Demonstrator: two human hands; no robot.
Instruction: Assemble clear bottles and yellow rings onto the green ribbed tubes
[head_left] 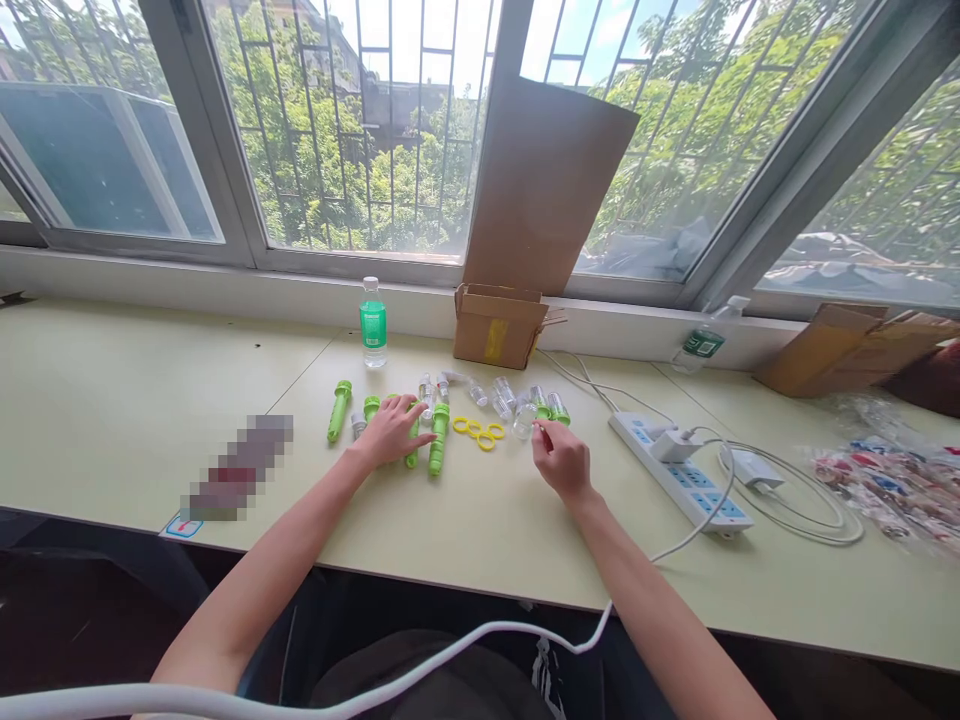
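My left hand [388, 430] is spread over several green plastic tubes, its fingers apart. One green tube [439, 440] lies just right of its thumb, and another green tube [340, 411] lies farther left. Beside the clear plastic cups [524, 422], my right hand [561, 458] is closed in a pinch. Whatever its fingertips hold, if anything, is too small to make out. Yellow rings [486, 440] lie in a cluster between my hands. More clear cylinders [503, 392] rest behind them, some near green-ended pieces [557, 408].
A water bottle [373, 325] and cardboard box [496, 330] stand along the window. To the right lie a power strip [686, 475] with cables, a tilted bottle [709, 338] and bagged small items [885, 480]. A white cable [465, 640] crosses in front of me.
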